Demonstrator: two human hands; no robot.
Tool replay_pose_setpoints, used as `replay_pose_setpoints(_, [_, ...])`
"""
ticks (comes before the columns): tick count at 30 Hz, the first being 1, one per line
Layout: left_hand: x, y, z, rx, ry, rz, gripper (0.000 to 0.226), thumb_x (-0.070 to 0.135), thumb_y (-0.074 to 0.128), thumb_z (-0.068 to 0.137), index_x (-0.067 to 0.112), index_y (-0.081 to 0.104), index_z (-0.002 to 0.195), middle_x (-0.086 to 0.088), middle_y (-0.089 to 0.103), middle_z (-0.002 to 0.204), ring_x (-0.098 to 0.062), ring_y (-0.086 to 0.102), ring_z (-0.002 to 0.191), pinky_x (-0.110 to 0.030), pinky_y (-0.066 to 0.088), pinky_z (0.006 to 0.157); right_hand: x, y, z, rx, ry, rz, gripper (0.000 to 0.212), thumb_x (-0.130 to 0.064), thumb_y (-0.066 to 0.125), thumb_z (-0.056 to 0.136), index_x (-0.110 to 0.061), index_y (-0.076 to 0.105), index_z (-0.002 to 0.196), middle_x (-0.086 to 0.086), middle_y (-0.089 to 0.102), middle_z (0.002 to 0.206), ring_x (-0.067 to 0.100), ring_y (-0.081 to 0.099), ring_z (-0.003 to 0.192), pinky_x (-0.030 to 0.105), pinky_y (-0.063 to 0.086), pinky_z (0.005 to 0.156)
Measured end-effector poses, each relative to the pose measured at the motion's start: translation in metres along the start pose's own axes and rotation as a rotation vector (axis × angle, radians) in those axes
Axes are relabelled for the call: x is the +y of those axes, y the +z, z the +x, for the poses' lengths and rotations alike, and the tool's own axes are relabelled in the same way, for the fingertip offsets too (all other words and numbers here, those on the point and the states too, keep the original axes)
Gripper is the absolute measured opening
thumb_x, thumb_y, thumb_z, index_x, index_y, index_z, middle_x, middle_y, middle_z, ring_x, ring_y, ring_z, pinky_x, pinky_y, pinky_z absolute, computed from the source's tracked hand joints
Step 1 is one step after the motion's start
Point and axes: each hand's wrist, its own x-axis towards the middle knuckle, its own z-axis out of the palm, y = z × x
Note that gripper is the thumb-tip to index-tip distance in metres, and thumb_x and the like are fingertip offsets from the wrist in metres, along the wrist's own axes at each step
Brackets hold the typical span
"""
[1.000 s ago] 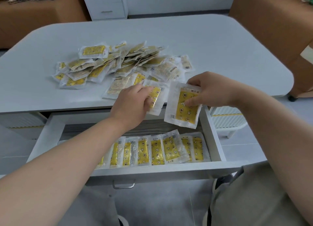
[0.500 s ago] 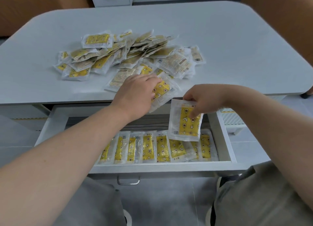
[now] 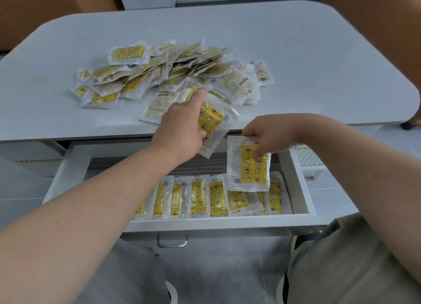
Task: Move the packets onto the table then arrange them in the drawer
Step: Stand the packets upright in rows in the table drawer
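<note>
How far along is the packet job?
Done: one row of yellow-printed clear plastic packets lies at the front of the open white drawer. In hand: the left hand grips one packet, the right hand a second packet. Left: the large loose pile on the pale grey table.

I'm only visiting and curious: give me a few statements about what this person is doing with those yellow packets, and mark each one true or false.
1. The drawer stands open. True.
2. The right hand is empty. False: it pinches a yellow packet above the drawer.
3. A pile of packets lies on the table. True.
4. The drawer holds a jumbled heap. False: a row of packets lies side by side along its front.
5. The left hand holds a second packet at the table's near edge. True.
</note>
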Motion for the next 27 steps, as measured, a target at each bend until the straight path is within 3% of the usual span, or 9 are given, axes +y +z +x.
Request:
replay_pose_setpoints(3, [0.007, -0.002, -0.005, -0.003, 0.047, 0.0, 0.096, 0.012, 0.077, 0.085, 0.03, 0.016, 0.157, 0.002, 0.055, 0.09, -0.018, 0.055, 0.087, -0.036, 0.046, 0.077, -0.001, 0.001, -0.001, -0.022, 0.019, -0.049, 0.028, -0.024, 0.074, 0.089, -0.017, 0.064, 0.114, -0.009, 0.068, 0.099, 0.006, 0.062, 0.086, 0.025, 0.049, 0.075])
replay_pose_setpoints(6, [0.015, -0.002, -0.008, -0.113, -0.044, -0.176, 0.083, 0.014, 0.075, 0.087, 0.027, 0.026, 0.153, 0.002, 0.064, 0.097, -0.013, 0.061, 0.083, -0.03, 0.051, 0.073, 0.002, 0.002, -0.003, -0.052, 0.053, -0.113, 0.033, -0.025, 0.075, 0.088, -0.015, 0.065, 0.118, -0.001, 0.069, 0.105, 0.017, 0.064, 0.094, 0.036, 0.054, 0.088])
replay_pose_setpoints(8, [0.018, 0.0, -0.009, -0.223, -0.15, -0.292, 0.069, 0.017, 0.075, 0.088, 0.024, 0.039, 0.145, 0.004, 0.065, 0.11, -0.011, 0.064, 0.089, -0.025, 0.053, 0.078, 0.004, 0.004, -0.005, -0.069, 0.068, -0.145, 0.03, -0.024, 0.075, 0.088, -0.015, 0.066, 0.115, -0.001, 0.068, 0.104, 0.017, 0.063, 0.091, 0.032, 0.053, 0.082])
replay_pose_setpoints(11, [0.013, 0.005, -0.009, -0.334, -0.275, -0.404, 0.056, 0.021, 0.073, 0.088, 0.019, 0.051, 0.139, 0.0, 0.068, 0.114, -0.015, 0.067, 0.098, -0.037, 0.055, 0.091, 0.007, 0.007, -0.005, -0.086, 0.078, -0.17, 0.02, -0.021, 0.075, 0.088, -0.015, 0.065, 0.105, -0.005, 0.066, 0.094, 0.008, 0.057, 0.078, 0.023, 0.043, 0.064])
replay_pose_setpoints(14, [0.005, 0.005, -0.01, -0.392, -0.351, -0.494, 0.028, 0.018, 0.07, 0.092, 0.016, 0.064, 0.119, -0.001, 0.072, 0.108, -0.017, 0.068, 0.1, -0.034, 0.054, 0.09, 0.008, 0.008, -0.004, -0.08, 0.083, -0.133, 0.016, -0.018, 0.073, 0.089, -0.017, 0.065, 0.103, -0.008, 0.066, 0.091, 0.007, 0.06, 0.079, 0.022, 0.045, 0.065])
replay_pose_setpoints(18, [-0.013, -0.007, -0.013, -0.562, -0.406, -0.525, 0.016, 0.014, 0.071, 0.091, 0.011, 0.068, 0.107, -0.006, 0.077, 0.1, -0.023, 0.073, 0.095, -0.037, 0.058, 0.086, 0.006, 0.01, 0.001, -0.07, 0.054, -0.037, 0.023, -0.02, 0.074, 0.087, -0.017, 0.067, 0.109, -0.001, 0.072, 0.102, 0.02, 0.069, 0.094, 0.033, 0.057, 0.082])
replay_pose_setpoints(22, [-0.056, -0.033, -0.016, -0.702, -0.422, -0.393, 0.02, 0.006, 0.072, 0.089, 0.005, 0.066, 0.109, -0.011, 0.077, 0.101, -0.029, 0.073, 0.098, -0.036, 0.058, 0.077, -0.01, 0.019, 0.008, -0.076, -0.042, 0.173, 0.018, -0.022, 0.077, 0.087, -0.031, 0.064, 0.095, -0.006, 0.073, 0.099, 0.018, 0.074, 0.086, 0.032, 0.062, 0.079])
replay_pose_setpoints(27, [-0.139, -0.063, -0.032, -0.595, -0.639, -0.25, 0.02, -0.001, 0.07, 0.089, 0.004, 0.061, 0.107, -0.016, 0.075, 0.093, -0.028, 0.074, 0.081, -0.034, 0.061, 0.066, -0.052, 0.042, 0.019, -0.046, -0.134, 0.523, 0.02, -0.014, 0.074, 0.092, -0.02, 0.069, 0.11, -0.001, 0.079, 0.094, 0.017, 0.075, 0.073, 0.03, 0.063, 0.07])
